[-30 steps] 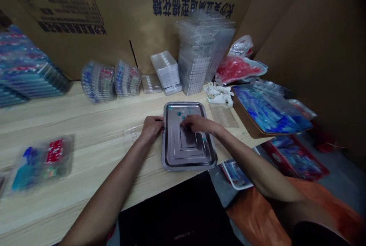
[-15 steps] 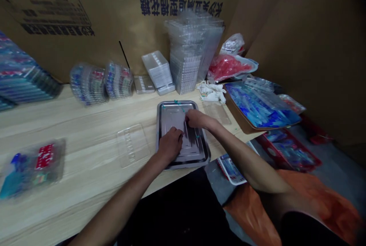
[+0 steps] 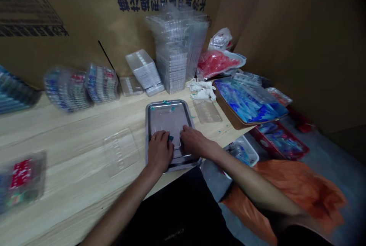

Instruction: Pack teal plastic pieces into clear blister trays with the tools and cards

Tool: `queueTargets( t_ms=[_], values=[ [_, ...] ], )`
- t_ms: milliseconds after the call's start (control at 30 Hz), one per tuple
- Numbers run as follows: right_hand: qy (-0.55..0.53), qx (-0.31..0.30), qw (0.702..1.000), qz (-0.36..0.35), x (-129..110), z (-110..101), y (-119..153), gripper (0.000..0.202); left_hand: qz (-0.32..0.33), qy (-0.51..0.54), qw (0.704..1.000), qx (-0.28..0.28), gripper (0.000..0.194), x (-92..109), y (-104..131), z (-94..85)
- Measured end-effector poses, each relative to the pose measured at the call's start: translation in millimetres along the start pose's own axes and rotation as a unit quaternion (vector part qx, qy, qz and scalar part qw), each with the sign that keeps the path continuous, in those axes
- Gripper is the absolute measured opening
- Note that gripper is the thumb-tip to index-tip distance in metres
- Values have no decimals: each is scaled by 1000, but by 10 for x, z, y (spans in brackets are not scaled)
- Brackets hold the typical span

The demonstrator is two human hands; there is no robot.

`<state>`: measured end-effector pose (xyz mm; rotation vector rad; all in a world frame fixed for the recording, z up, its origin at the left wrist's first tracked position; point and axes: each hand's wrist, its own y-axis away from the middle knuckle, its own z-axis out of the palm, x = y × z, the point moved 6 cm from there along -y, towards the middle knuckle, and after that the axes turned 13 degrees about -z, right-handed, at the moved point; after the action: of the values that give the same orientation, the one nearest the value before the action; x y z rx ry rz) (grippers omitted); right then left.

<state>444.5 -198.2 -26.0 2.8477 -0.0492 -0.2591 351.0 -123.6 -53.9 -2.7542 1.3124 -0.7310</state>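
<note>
Both hands over a grey, rectangular metal tray (image 3: 164, 119) at the near edge of a pale wood-grain table (image 3: 74, 135).
Left hand (image 3: 158, 150): fingers curled beside a small teal piece (image 3: 170, 138). Right hand (image 3: 196, 142): fingers bent inward. Grip cannot be determined for either. Small teal fragments (image 3: 166, 103) lie at the tray's far end.

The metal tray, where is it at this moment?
In the head view, the metal tray lies near the middle, on the wooden table, beneath the left hand and the right hand, just right of a clear plastic piece.
</note>
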Motion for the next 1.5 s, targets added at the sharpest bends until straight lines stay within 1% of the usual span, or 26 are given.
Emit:
queueTargets(
  t_ms=[100,167,200,267,300,367,400,467,533,567,600,667,733,767,833,900,967,1033,1133,1200,1233,1300,1333,1367,1433,1500],
  values=[
    [-2,92,995,26,264,-116,-355,31,-29,-17,999,5,35,-27,23,2],
    [-37,144,989,21,487,-215,-467,39,-56,-27,998,7,35,-47,68,-1],
    [-49,172,984,22,599,-260,-454,42,-68,-28,997,9,36,-57,97,-6],
    [-38,215,975,47,812,-303,-308,43,-85,-19,996,16,42,-75,143,-30],
    [-15,218,973,73,904,-287,-204,40,-89,-12,996,18,46,-83,146,-50],
    [42,184,976,109,1009,-188,-30,30,-86,4,996,21,45,-98,67,-115],
    [67,166,977,115,1023,-131,24,28,-79,9,997,24,42,-106,-29,-160],
    [109,155,976,111,996,-43,54,27,-61,6,997,37,36,-134,-336,-259],
    [136,162,971,109,951,0,6,28,-52,-18,997,55,37,-191,-751,-333],
    [144,164,970,109,936,11,-29,28,-62,-36,995,64,39,-240,-968,-348],
    [147,164,969,111,929,15,-59,29,-70,-60,994,53,39,-292,-1174,-324],
    [143,163,970,113,933,1,-79,29,-62,-102,993,-10,36,-374,-1496,-191],
    [119,170,971,116,938,-38,-36,25,-47,-124,989,-61,32,-447,-1667,-50],
    [94,181,971,121,933,-63,0,23,-42,-127,988,-72,31,-480,-1706,-1],
    [17,218,967,131,894,-110,59,21,-38,-126,989,-71,31,-530,-1726,56],
    [-65,259,956,123,798,-144,34,22,-28,-125,989,-70,34,-536,-1706,85],
    [-114,289,946,88,665,-171,-91,28,-16,-122,990,-69,37,-502,-1676,91],
    [-131,306,942,55,562,-190,-250,40,-9,-109,992,-66,40,-457,-1640,70],
    [-153,318,935,43,531,-195,-383,60,8,-51,995,-85,43,-448,-1536,-5],
    [-173,308,935,40,528,-165,-384,63,14,13,996,-89,47,-525,-1440,-120],
    [-181,293,938,42,516,-131,-374,63,3,44,996,-74,49,-603,-1399,-204],
    [-186,249,948,60,464,-30,-371,65,-69,82,994,-19,47,-837,-1341,-385],
    [-182,225,955,73,424,29,-393,66,-127,91,988,-2,44,-975,-1318,-446],
    [-171,200,961,83,373,84,-438,69,-186,99,978,-2,38,-1100,-1295,-472],
    [-134,163,973,97,268,152,-595,73,-272,120,954,-46,26,-1260,-1256,-434],
    [-97,161,977,102,210,137,-800,75,-300,155,936,-97,20,-1290,-1236,-350]
  ],
)
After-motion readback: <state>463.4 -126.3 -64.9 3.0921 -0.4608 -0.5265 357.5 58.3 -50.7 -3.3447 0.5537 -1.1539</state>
